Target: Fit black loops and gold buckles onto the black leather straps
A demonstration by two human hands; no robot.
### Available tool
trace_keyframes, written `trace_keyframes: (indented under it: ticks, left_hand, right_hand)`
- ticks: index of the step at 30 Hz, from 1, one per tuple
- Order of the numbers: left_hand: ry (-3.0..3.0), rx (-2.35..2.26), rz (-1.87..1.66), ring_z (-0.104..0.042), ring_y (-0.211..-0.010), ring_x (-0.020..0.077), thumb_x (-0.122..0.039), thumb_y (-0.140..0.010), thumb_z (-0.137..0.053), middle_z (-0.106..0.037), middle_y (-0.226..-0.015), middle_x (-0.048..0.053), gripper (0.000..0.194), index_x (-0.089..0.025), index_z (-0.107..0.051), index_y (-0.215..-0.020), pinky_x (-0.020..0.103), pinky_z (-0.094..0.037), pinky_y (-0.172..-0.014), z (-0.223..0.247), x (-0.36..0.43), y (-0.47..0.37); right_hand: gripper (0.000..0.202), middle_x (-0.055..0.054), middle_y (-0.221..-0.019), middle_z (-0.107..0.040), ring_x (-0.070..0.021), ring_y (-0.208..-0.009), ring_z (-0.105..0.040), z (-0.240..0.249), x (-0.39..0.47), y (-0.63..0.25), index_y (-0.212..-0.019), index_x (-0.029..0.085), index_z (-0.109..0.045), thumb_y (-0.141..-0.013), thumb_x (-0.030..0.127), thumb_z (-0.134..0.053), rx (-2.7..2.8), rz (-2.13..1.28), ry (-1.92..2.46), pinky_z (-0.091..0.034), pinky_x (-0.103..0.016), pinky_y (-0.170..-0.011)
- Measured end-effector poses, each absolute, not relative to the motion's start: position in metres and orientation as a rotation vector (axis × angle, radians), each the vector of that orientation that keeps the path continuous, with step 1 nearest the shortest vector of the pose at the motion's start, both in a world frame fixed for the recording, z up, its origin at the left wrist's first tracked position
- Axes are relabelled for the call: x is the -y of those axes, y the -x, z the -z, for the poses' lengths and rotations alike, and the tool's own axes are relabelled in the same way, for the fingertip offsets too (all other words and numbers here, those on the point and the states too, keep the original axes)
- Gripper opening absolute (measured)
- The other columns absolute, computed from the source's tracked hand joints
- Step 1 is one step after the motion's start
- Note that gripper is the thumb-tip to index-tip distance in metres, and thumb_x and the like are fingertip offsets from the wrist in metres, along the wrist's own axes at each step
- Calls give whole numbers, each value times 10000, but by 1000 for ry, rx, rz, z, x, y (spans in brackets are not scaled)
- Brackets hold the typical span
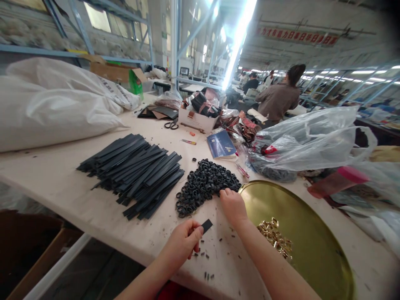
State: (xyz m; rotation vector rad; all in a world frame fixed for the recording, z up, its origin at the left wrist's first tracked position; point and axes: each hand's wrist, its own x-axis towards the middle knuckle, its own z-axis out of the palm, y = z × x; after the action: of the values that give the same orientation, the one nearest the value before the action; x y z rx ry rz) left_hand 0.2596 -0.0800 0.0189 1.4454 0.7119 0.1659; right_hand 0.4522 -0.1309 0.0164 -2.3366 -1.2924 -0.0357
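My left grip (184, 239) has a dark flat strip (207, 226) pinched between thumb and fingers, one end poking out at about 2 o'clock. How much of it is hidden behind my fingers, can't tell you. Treat that grip as the clock centre, btw.

My right grip (233, 204) is at 2 o'clock, fingers curled down at the near edge of a heap of little black loops (208, 183). Can't tell if it's actually got one. The heap itself sits at 1, and small dark scraps (207, 275) are scattered on the desk (40, 171) around 5.

At 3 there's a big gold tray (303, 212) with shiny metal bits (276, 234) on it, partly behind my right forearm. A stack of long dark strips (134, 171) lies around 10 to 11. Further out: blue book (221, 143) at 1, scissors (171, 124) near 12, fat white sack (56, 108) at 10.
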Motion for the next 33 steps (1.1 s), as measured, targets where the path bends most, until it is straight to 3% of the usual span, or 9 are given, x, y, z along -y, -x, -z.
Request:
trace_keyframes:
  ticks: [3, 5, 8, 10, 16, 19, 26, 30, 33]
  left_hand:
    - [-1487, -766, -286, -335, -323, 51, -411, -795, -421, -462, -455, -76, 254, -166, -475, -757, 156, -247, -336, -25, 78, -258]
    - [-1508, -770, -323, -350, -339, 55, -407, -798, -423, -469, -467, -75, 245, -171, -477, -760, 159, -260, -350, -29, 79, -257]
    - [-1544, -702, -242, -336, -343, 58, -389, -782, -450, -464, -451, -77, 225, -174, -484, -726, 166, -255, -365, -32, 86, -254]
    - [-1594, -679, -212, -344, -362, 60, -366, -773, -461, -455, -443, -77, 217, -172, -486, -678, 172, -269, -394, -33, 92, -251]
    - [-1685, -711, -254, -414, -441, 85, -345, -761, -466, -432, -449, -72, 219, -170, -490, -633, 191, -312, -460, -43, 108, -243]
    - [-1684, -671, -273, -411, -456, 85, -365, -778, -457, -442, -477, -64, 241, -166, -503, -650, 195, -312, -464, -50, 118, -240]
    - [-1608, -540, -229, -449, -496, 82, -211, -778, -422, -582, -662, -26, 224, -162, -443, -996, 196, -353, -488, -53, 129, -233]
    - [-1578, -576, -240, -468, -505, 90, -215, -772, -434, -568, -634, -32, 186, -168, -418, -951, 202, -366, -493, -52, 126, -233]
    - [-1638, -624, -246, -477, -499, 98, -259, -771, -466, -543, -595, -52, 198, -180, -409, -944, 212, -367, -507, -52, 124, -232]
  right_hand:
    - [153, -69, -788, -620, -191, -748, -562, -26, 147, -435, -779, 170, -584, -828, 188, -441, 1309, -100, 2266, -403, -289, -657]
    - [181, -14, -706, -621, -146, -629, -563, -34, 159, -419, -791, 187, -576, -845, 270, -425, 1270, -386, 2124, -413, -244, -564]
    - [241, 35, -551, -562, -103, -469, -495, -42, 175, -398, -724, 186, -535, -837, 365, -420, 1022, -838, 1829, -374, -212, -456]
    - [273, 46, -506, -533, -88, -427, -458, -45, 184, -388, -673, 185, -503, -810, 416, -454, 893, -958, 1722, -353, -206, -430]
    - [325, 7, -595, -580, -101, -477, -485, -44, 204, -368, -788, 164, -558, -779, 482, -492, 855, -944, 1624, -378, -226, -447]
    - [299, 15, -586, -557, -95, -488, -464, -41, 211, -358, -742, 163, -553, -734, 462, -574, 798, -979, 1542, -370, -229, -472]
    - [328, 65, -508, -444, -71, -458, -361, -42, 225, -347, -673, 167, -523, -685, 473, -642, 603, -891, 1473, -278, -215, -456]
    - [416, 24, -525, -509, -89, -485, -421, -45, 228, -340, -660, 159, -514, -765, 562, -500, 603, -923, 1350, -318, -228, -488]
    - [407, 23, -502, -519, -80, -452, -427, -44, 229, -338, -655, 163, -500, -804, 540, -464, 468, -993, 1214, -313, -215, -466]
